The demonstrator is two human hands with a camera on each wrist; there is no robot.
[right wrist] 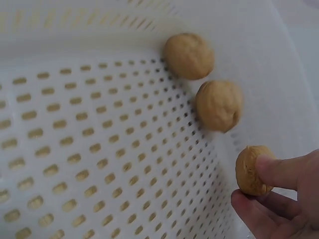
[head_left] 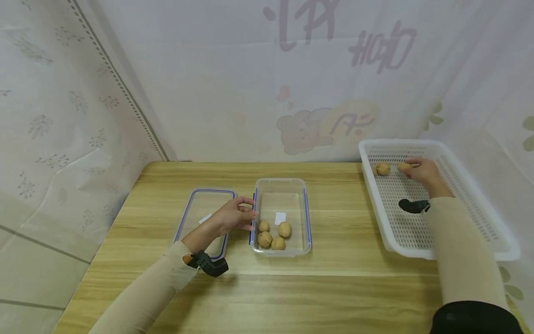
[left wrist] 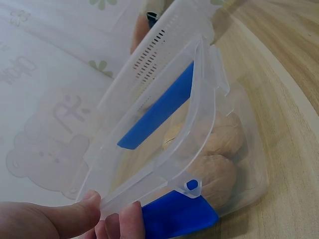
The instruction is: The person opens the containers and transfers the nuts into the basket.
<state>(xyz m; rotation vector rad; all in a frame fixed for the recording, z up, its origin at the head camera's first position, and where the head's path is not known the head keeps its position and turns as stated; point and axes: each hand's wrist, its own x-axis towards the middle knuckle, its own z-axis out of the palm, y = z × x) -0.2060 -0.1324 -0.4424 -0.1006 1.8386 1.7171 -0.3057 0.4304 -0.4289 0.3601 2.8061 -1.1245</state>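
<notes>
My right hand [head_left: 423, 175] is over the far left part of a white perforated plastic basket [head_left: 377, 218]. Its thumb and fingers pinch a walnut [right wrist: 249, 172]. Two more walnuts [right wrist: 219, 105] lie in the basket's corner. My left hand [head_left: 232, 215] is at the left side of a clear plastic food container [head_left: 280, 184]. In the left wrist view, the thumb and fingers hold the container's rim beside a blue latch [left wrist: 179, 216]. Several walnuts [head_left: 284, 229] sit in the near part of this container, close to a small white label.
A clear lid [head_left: 196, 204] with a blue seal lies on the wooden table [head_left: 267, 301] left of the container, partly under the left hand and forearm. Printed curtains [head_left: 233, 93] hang behind the table and along both sides.
</notes>
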